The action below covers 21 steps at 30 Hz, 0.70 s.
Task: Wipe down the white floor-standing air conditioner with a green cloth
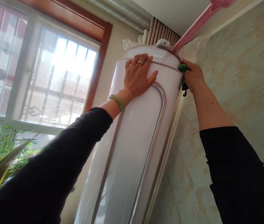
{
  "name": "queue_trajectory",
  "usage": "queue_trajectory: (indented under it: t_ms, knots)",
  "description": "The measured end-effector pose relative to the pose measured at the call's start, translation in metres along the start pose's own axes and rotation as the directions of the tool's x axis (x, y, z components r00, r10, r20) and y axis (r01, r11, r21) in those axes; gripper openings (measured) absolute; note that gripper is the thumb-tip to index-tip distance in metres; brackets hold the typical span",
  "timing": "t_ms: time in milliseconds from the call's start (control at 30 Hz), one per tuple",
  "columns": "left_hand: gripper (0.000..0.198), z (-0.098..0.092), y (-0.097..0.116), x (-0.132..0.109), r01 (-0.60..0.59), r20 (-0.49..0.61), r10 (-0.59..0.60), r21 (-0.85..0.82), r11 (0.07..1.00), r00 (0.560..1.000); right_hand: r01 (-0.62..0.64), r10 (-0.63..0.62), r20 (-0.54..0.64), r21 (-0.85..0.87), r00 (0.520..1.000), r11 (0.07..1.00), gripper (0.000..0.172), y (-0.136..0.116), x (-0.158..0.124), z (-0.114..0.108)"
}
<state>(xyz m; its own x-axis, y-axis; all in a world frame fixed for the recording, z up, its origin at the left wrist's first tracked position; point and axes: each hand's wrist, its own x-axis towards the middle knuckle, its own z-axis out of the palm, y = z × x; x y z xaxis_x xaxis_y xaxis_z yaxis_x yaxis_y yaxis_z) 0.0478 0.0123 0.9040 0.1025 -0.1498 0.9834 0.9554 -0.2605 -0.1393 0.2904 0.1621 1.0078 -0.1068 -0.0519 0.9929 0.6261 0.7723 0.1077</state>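
A tall white floor-standing air conditioner (132, 149) with AUX lettering rises in front of me. My left hand (138, 74) lies on its upper front with the fingers spread, just left of the lettering; it holds nothing. At the unit's upper right edge, my right hand (193, 76) is closed on a bunched green and black cloth (183, 73), with a small dark loop hanging below. The cloth's far part is hidden by the fingers and the unit. A pink long-handled plastic thing (193, 26) stands tilted on top of the unit, above my right hand.
A white object (163, 42) and clear plastic wrap (128, 44) sit on the unit's top. Patterned wallpaper (243, 87) is close on the right. A barred window (62, 77) and green plants (8, 149) are at the left, with a gathered curtain (162, 31) behind.
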Motion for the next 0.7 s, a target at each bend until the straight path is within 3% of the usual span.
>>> queue_trajectory:
  t_ms: [100, 233, 567, 700]
  knots:
    - [0.058, -0.001, 0.003, -0.001, -0.002, 0.016, 0.002, 0.023, 1.0, 1.0, -0.146, 0.151, -0.035, 0.123, 0.988, 0.982, 0.074, 0.006, -0.013, 0.003]
    - [0.064, 0.0, 0.003, 0.0, 0.017, 0.03, -0.018, 0.052, 0.999, 0.999, -0.261, 0.288, -0.074, 0.257, 0.955, 0.931, 0.058, 0.013, -0.02, 0.012]
    - [0.059, -0.01, 0.008, -0.001, 0.024, 0.074, -0.021, -0.043, 0.999, 0.997, -0.213, 0.285, -0.122, 0.413, 0.951, 0.885, 0.061, 0.002, -0.043, 0.029]
    - [0.06, -0.011, 0.012, -0.003, 0.02, 0.088, -0.025, 0.05, 0.999, 0.996, -0.193, 0.258, -0.127, 0.382, 0.958, 0.904, 0.08, -0.022, -0.069, 0.019]
